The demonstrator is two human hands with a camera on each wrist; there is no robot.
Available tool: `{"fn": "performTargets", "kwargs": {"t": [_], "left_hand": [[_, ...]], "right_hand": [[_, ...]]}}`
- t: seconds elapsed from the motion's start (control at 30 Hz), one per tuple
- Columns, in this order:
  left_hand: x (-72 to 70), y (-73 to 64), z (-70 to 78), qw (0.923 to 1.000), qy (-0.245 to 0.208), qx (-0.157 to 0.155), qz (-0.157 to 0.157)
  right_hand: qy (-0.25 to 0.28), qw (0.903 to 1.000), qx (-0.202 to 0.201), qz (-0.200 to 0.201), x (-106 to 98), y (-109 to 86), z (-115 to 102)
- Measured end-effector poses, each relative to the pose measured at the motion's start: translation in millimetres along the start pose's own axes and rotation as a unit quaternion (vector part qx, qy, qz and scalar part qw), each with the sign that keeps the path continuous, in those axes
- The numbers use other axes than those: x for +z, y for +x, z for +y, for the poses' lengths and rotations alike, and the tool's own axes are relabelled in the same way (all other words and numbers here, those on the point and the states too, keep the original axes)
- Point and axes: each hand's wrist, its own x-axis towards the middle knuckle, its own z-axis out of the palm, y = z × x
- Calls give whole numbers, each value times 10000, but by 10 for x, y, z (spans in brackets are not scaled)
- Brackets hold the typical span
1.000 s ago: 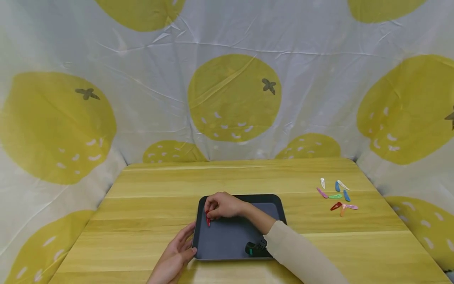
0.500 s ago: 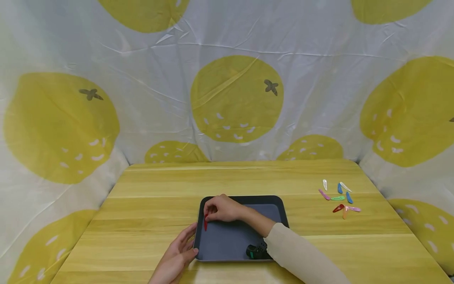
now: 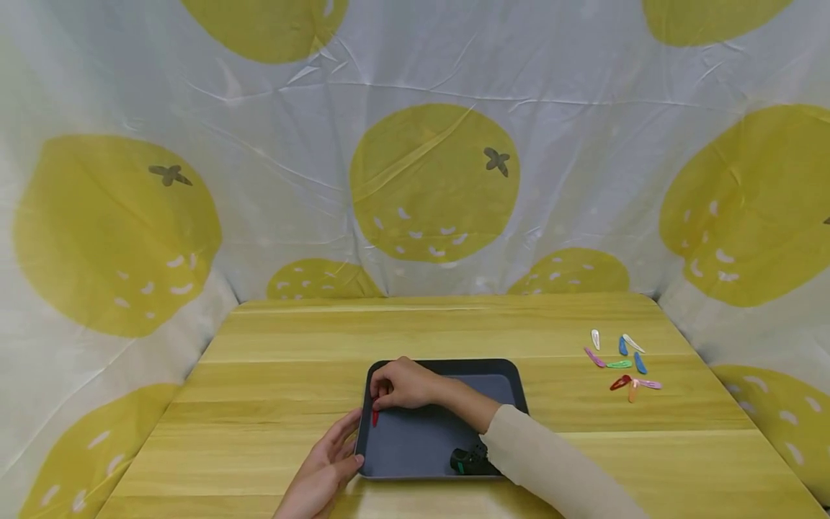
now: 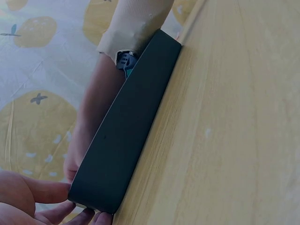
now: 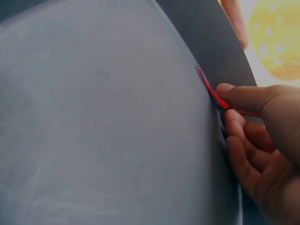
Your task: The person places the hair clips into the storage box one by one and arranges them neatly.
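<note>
A dark grey rectangular tray [image 3: 415,450] lies near the front of the table. My left hand [image 3: 324,461] grips its left edge, the thumb at the rim and the fingers against the outer wall; the left wrist view shows this hold at the tray's corner [image 4: 108,164]. Inside the tray, at its left side, my right hand [image 3: 407,383] pinches a red hair clip [image 3: 375,418] between thumb and fingers. In the right wrist view the clip [image 5: 212,91] lies along the foot of the tray wall, its narrow end pointing away from the fingertips and its other end hidden by them.
On the right of the wooden table [image 3: 292,339] lie several loose hair clips, among them a green clip [image 3: 619,365], a dark red clip [image 3: 620,382] and an orange clip [image 3: 632,391]. A lemon-print cloth [image 3: 434,58] hangs behind the table. A black wrist camera [image 3: 468,461] sits under the right forearm.
My right hand has brought the red hair clip slightly left and nearer, closer to the tray's left wall. The left hand keeps its hold on the tray. The head view has shifted slightly.
</note>
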Motion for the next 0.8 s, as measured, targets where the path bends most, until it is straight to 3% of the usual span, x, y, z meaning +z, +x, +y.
{"fn": "performTargets", "kwargs": {"t": [0.57, 0.8], "left_hand": [[14, 4, -11, 9999, -72, 69, -42], [13, -2, -22, 10000, 16, 83, 17]], "right_hand": [[-110, 9986, -145, -496, -278, -129, -26], [-41, 9987, -226, -450, -407, -204, -3]]}}
